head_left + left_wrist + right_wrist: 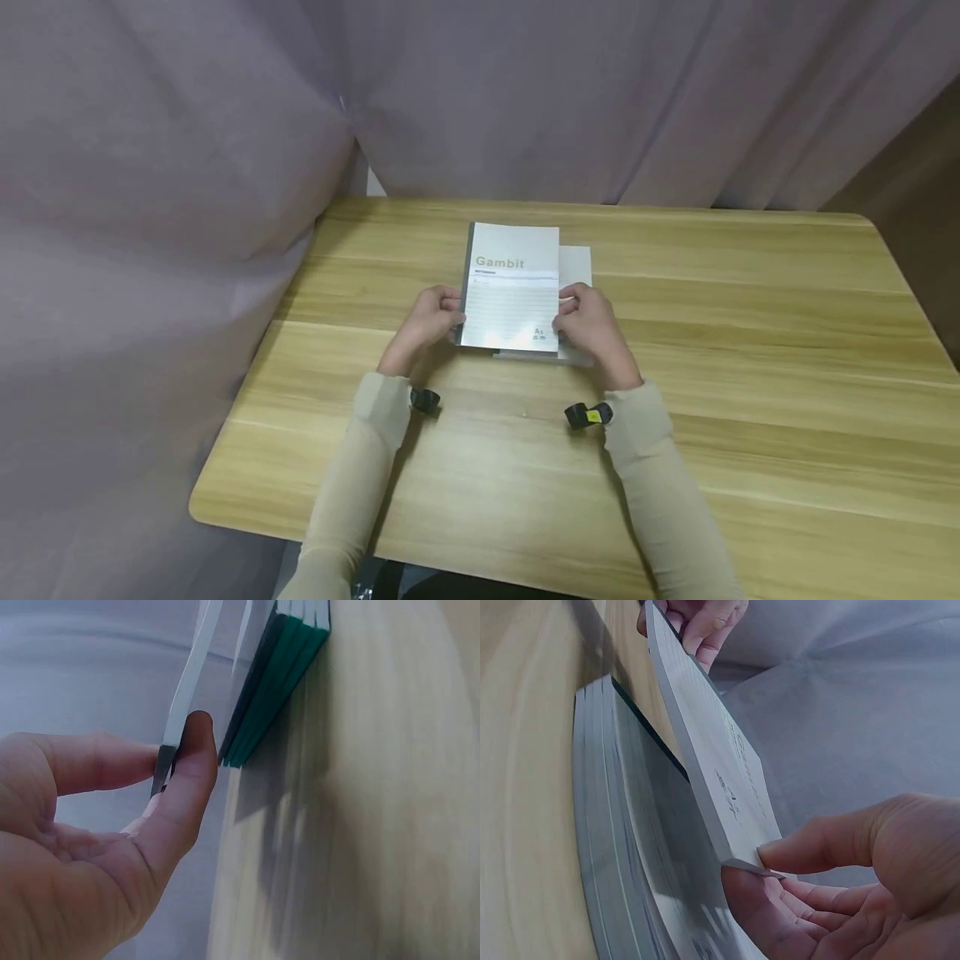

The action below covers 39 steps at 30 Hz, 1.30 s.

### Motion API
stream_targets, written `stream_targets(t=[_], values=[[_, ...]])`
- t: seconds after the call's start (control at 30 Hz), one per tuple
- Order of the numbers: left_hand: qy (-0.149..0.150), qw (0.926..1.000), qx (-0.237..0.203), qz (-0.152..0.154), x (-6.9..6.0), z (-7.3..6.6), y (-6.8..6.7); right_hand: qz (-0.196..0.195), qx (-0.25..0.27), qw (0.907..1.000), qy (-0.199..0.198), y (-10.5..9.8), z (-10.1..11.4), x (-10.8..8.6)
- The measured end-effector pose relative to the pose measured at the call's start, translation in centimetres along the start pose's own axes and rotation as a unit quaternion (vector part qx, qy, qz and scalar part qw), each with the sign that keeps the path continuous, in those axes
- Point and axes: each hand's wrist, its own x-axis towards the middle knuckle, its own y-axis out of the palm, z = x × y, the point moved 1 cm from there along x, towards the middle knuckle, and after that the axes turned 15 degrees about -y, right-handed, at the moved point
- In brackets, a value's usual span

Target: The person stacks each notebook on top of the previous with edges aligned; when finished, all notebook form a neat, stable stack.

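Observation:
A white notebook (510,287) with a dark spine strip and the word "Gambit" on its cover is held up between both hands. My left hand (426,321) pinches its spine edge, thumb on the cover and fingers beneath. At the opposite edge my right hand (592,321) pinches it the same way. Below, and offset to the right, lies a stack of notebooks (576,265) on the table. Green spines (281,682) of that stack show in the left wrist view. A gap separates the held notebook from the stack (600,810) in the right wrist view.
The wood-grain table (750,350) stretches far to the right. Grey curtains (525,100) hang behind it and along its left side. Dark camera bands (588,415) sit at both wrists. A dark object (465,586) shows below the front edge.

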Motion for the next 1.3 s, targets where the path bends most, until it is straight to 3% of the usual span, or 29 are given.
stream_targets(t=[0.43,0.57,0.9,1.1,1.3], values=[[0.004,0.9991,0.021,0.036,0.8,-0.4,2.3,-0.005,-0.005,0.9997,0.023,-1.8,-1.0,-1.6],[-0.004,0.9988,0.036,0.034,0.7,-0.1,2.6,0.002,-0.001,0.9996,0.028,-2.0,-1.2,-1.9],[0.007,0.9978,0.059,0.029,0.9,0.0,1.9,-0.002,0.002,1.0,0.005,-1.5,-1.3,-1.2],[0.022,0.9953,0.091,0.024,0.8,0.3,1.9,-0.005,0.013,0.9995,0.028,-1.1,-1.6,-1.2],[0.03,0.9938,0.104,0.026,0.6,0.6,2.1,0.007,-0.013,0.9995,0.029,-1.2,-1.6,-1.4]])
